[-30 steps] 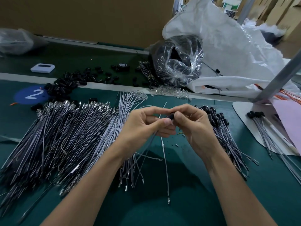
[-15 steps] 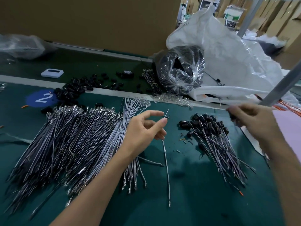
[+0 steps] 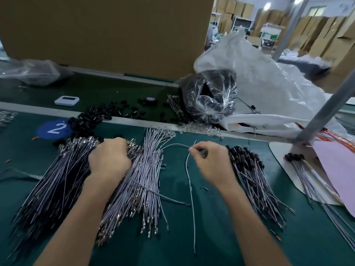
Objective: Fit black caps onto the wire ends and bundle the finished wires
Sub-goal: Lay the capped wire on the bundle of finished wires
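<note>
Head view: a single wire (image 3: 190,189) is pinched near its tip by the right hand (image 3: 211,164), best kept short for capping; whether anything is gripped by the left hand (image 3: 109,160) in the wire pile (image 3: 57,185) cannot be told.

Between our uncapped wire pile (image 3: 80,181) and the capped bundle (image 3: 253,181) we have a lane of bare green mat (image 3: 211,233), with only a loose wire (image 3: 190,189) lying along it. Ahead, the cap heap (image 3: 84,120), the clear bag (image 3: 209,98) and the slanted metal post (image 3: 326,110) close off the far side, while the near edge lies open.
</note>
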The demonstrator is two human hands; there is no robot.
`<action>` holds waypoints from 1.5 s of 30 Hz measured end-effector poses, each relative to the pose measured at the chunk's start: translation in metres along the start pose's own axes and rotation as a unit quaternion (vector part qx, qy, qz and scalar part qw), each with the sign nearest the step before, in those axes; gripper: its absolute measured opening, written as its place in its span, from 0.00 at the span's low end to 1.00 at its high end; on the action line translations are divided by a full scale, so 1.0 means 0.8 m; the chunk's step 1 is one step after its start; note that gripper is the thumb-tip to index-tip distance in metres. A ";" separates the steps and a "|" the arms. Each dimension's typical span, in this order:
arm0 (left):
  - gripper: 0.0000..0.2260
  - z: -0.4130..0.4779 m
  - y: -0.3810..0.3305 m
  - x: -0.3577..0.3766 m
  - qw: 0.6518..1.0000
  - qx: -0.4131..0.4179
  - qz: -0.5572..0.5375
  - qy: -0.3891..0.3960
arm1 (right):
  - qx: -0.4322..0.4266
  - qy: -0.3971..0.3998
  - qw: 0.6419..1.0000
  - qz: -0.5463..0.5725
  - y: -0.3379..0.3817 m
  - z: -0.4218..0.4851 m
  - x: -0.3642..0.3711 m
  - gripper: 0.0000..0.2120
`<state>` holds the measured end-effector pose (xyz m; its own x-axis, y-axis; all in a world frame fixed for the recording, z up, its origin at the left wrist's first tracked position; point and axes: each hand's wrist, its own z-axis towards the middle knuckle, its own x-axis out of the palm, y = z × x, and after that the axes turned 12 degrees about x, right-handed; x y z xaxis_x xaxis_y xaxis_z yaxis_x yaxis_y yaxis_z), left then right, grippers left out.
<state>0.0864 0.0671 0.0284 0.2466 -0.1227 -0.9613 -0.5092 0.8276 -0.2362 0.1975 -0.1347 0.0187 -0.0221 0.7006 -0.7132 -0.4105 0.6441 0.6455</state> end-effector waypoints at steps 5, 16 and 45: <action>0.07 0.004 0.011 0.002 0.992 -0.008 -0.126 -0.007 | -0.007 0.053 0.998 0.028 0.010 -0.023 0.047 0.06; 0.16 0.025 0.004 -0.011 0.966 0.024 -0.242 -0.092 | 0.007 0.166 0.986 -0.033 0.031 -0.044 0.064 0.15; 0.11 -0.007 0.001 0.004 0.996 0.046 -0.075 0.005 | 0.088 0.106 0.856 0.498 0.033 -0.035 0.039 0.09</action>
<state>0.0826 0.0643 0.0246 0.3060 -0.2545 -0.9174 -0.3892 0.8460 -0.3645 0.1605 -0.1042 0.0061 -0.4530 0.8701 0.1942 0.0520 -0.1917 0.9801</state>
